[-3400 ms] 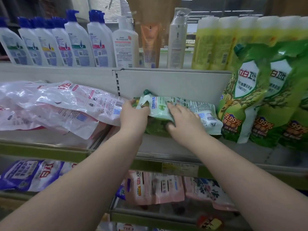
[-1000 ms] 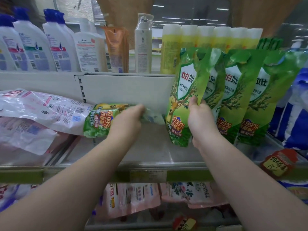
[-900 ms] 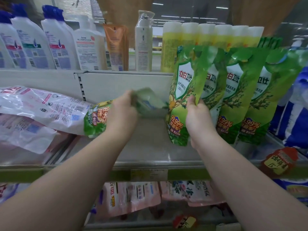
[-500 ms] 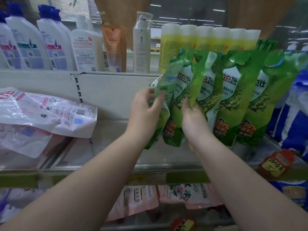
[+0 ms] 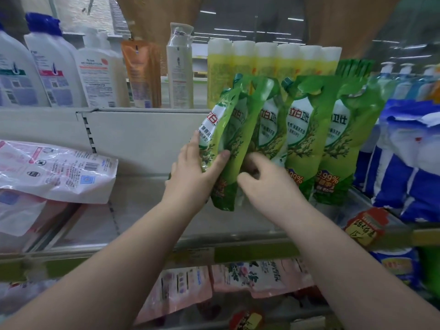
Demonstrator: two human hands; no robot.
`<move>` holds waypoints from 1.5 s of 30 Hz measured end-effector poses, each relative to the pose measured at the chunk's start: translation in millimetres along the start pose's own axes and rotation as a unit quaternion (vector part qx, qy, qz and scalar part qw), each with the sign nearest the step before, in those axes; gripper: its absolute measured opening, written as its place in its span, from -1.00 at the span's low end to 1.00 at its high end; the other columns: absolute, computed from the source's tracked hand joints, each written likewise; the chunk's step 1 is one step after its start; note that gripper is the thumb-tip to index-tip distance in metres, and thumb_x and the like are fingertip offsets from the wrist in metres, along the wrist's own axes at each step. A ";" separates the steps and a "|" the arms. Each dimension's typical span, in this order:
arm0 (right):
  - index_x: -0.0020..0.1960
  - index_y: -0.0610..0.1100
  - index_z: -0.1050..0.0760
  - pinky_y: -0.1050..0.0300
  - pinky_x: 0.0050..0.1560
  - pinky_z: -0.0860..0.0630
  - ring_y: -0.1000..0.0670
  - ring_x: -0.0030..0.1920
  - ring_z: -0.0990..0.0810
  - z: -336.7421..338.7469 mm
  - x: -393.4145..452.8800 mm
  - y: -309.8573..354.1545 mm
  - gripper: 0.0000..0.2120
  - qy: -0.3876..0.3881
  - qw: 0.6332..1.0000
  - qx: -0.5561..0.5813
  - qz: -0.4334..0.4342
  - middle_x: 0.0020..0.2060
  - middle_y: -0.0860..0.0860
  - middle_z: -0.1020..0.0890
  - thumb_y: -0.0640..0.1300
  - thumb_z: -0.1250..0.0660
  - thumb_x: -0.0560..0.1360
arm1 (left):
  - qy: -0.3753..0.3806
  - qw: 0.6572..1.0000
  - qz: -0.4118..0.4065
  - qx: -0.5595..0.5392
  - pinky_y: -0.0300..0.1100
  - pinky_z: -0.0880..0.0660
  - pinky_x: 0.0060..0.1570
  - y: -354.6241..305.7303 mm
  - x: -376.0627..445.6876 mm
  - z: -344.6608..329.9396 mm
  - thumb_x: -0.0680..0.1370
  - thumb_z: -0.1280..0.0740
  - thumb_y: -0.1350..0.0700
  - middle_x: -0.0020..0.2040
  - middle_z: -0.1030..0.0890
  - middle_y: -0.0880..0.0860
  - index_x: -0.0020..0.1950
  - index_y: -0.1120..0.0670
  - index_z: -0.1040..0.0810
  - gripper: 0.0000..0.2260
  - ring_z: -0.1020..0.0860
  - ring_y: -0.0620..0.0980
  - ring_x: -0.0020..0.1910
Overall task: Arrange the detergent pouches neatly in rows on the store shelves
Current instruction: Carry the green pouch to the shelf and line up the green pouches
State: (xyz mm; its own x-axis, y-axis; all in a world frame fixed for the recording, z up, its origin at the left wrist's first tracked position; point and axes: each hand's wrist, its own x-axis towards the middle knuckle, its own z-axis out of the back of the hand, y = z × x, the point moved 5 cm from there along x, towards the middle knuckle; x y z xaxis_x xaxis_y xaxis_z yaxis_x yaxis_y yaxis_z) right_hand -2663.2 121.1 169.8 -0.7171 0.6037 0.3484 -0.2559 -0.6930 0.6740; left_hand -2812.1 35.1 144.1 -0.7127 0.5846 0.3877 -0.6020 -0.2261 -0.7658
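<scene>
Green pouches (image 5: 307, 139), four upright; left hand (image 5: 192, 177) grips one, right hand (image 5: 264, 179) loosely curled.

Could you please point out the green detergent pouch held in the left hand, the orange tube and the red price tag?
Green plastic detergent pouch (image 5: 220, 129), head view, white label.
Orange plastic tube (image 5: 139, 72), head view, front face.
Red paper price tag (image 5: 365, 228), head view, centre.

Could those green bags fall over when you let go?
Maybe. The green pouch in the left hand leans on the next one rather than standing alone, so it could slump onto the bare shelf. The right hand props the row of green pouches; letting go might tip them leftward too.
</scene>
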 end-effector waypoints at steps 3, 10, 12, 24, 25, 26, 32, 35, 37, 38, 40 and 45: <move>-0.03 0.06 -0.58 0.06 -0.25 -0.69 0.10 -0.24 -0.69 43.4 -11.8 -9.4 -0.83 -0.119 0.989 0.082 0.044 -0.24 0.08 -0.68 -0.07 -0.21 0.56 | -0.002 1.000 -0.004 0.010 0.32 -0.24 0.46 3.0 -2.1 2.7 0.42 -0.02 -0.59 0.60 -0.26 -0.03 0.62 -0.29 0.01 -0.17 -0.27 0.06 0.55; 0.22 0.01 -0.41 0.28 -0.36 -0.46 0.18 -0.24 -0.52 175.3 1.1 -115.1 -0.68 -0.464 0.862 0.161 -0.125 0.00 0.03 -0.52 -0.14 -0.14 0.48 | -0.081 0.993 0.028 -0.086 0.22 -0.20 0.52 19.1 8.1 12.4 0.58 0.09 -0.44 0.54 -0.39 -0.01 0.58 -0.10 -0.31 -0.30 -0.32 0.02 0.53; 0.29 -0.08 -0.49 0.07 -0.17 -0.52 -0.02 -0.17 -0.51 163.8 25.5 -152.5 -0.68 -0.313 0.891 0.199 -0.261 -0.02 -0.06 -0.54 -0.10 -0.17 0.58 | -0.085 0.990 0.058 -0.093 0.24 -0.23 0.49 23.5 13.3 11.0 0.60 0.06 -0.40 0.49 -0.44 0.04 0.54 -0.07 -0.37 -0.35 -0.36 0.07 0.49; 0.14 -0.01 -0.73 -0.22 0.09 -0.60 -0.24 0.05 -0.75 113.6 63.4 -173.0 -0.39 0.032 0.921 0.291 -0.256 0.13 -0.14 -0.74 0.45 -0.38 0.37 | -0.024 0.945 0.209 -0.250 0.15 -0.41 0.38 42.7 17.9 0.1 0.30 -0.09 -0.60 0.26 -0.64 0.00 0.29 -0.25 -0.57 -0.27 -0.57 0.12 0.27; 0.19 0.00 -0.70 -0.25 0.12 -0.58 -0.26 0.09 -0.73 109.8 65.3 -170.7 -0.34 0.052 0.921 0.292 -0.253 0.15 -0.14 -0.73 0.47 -0.37 0.36 | -0.012 0.934 0.221 -0.279 0.17 -0.42 0.38 45.0 18.3 -2.2 0.27 -0.11 -0.62 0.25 -0.66 0.01 0.30 -0.25 -0.58 -0.24 -0.59 0.13 0.27; 0.23 0.00 -0.69 -0.26 0.14 -0.56 -0.27 0.13 -0.71 106.1 68.3 -167.9 -0.32 0.065 0.921 0.292 -0.250 0.17 -0.14 -0.72 0.49 -0.36 0.37 | -0.002 0.927 0.224 -0.302 0.18 -0.43 0.37 46.1 19.2 -4.9 0.27 -0.12 -0.61 0.23 -0.67 0.02 0.30 -0.24 -0.59 -0.24 -0.61 0.14 0.25; 0.13 0.01 -0.62 -0.20 -0.04 -0.61 -0.22 -0.05 -0.66 85.0 69.2 -153.1 -0.60 0.078 0.898 0.343 -0.264 -0.04 -0.14 -0.63 0.23 -0.24 0.49 | 0.001 0.898 0.220 -0.381 0.18 -0.49 0.32 54.3 24.0 -12.2 0.46 -0.16 -0.48 0.16 -0.72 0.07 0.26 -0.14 -0.64 -0.40 -0.66 0.16 0.18; 0.22 0.02 -0.59 -0.25 -0.04 -0.64 -0.32 0.14 -0.64 83.5 67.3 -155.5 -0.55 0.079 0.901 0.329 -0.273 0.17 -0.18 -0.63 0.27 -0.28 0.49 | -0.017 0.889 0.233 -0.394 0.14 -0.49 0.32 60.5 21.9 -9.7 0.49 -0.16 -0.47 0.14 -0.73 0.04 0.24 -0.13 -0.66 -0.42 -0.67 0.13 0.17; 0.23 0.03 -0.58 -0.25 0.02 -0.60 -0.36 0.17 -0.60 87.3 68.3 -159.5 -0.44 0.058 0.913 0.290 -0.279 0.21 -0.19 -0.62 0.40 -0.28 0.45 | -0.039 0.897 0.246 -0.366 0.17 -0.46 0.35 62.4 19.7 -4.9 0.41 -0.16 -0.52 0.20 -0.69 0.05 0.26 -0.18 -0.63 -0.36 -0.63 0.15 0.21; 0.24 0.02 -0.58 -0.26 0.06 -0.58 -0.36 0.18 -0.59 90.0 69.5 -161.9 -0.39 0.048 0.917 0.274 -0.286 0.22 -0.19 -0.61 0.44 -0.29 0.42 | -0.049 0.901 0.249 -0.353 0.19 -0.44 0.36 62.5 19.0 -1.4 0.37 -0.15 -0.54 0.23 -0.66 0.06 0.28 -0.19 -0.62 -0.33 -0.60 0.16 0.23; 0.30 0.00 -0.55 -0.32 0.16 -0.53 -0.36 0.19 -0.57 95.1 70.0 -167.7 -0.32 0.032 0.916 0.257 -0.307 0.25 -0.19 -0.59 0.46 -0.33 0.40 | -0.062 0.904 0.253 -0.339 0.19 -0.43 0.37 63.1 18.2 5.0 0.33 -0.13 -0.55 0.26 -0.63 0.06 0.30 -0.21 -0.60 -0.30 -0.58 0.18 0.25; 0.34 -0.01 -0.53 -0.42 0.28 -0.44 -0.37 0.20 -0.57 101.1 65.8 -179.5 -0.25 0.006 0.904 0.253 -0.344 0.23 -0.19 -0.59 0.45 -0.38 0.33 | -0.059 0.912 0.252 -0.319 0.20 -0.43 0.36 63.3 20.4 15.5 0.41 -0.15 -0.47 0.28 -0.63 0.05 0.33 -0.18 -0.58 -0.37 -0.57 0.18 0.26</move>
State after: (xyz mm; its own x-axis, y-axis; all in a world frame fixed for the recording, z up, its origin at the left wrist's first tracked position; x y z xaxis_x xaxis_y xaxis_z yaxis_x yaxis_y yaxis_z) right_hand -2598.9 325.0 137.6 -0.5094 0.8163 -0.2721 -0.3164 0.1164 0.9414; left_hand -2870.3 20.6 111.5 -0.8975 0.4352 -0.0720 0.1177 0.0790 -0.9899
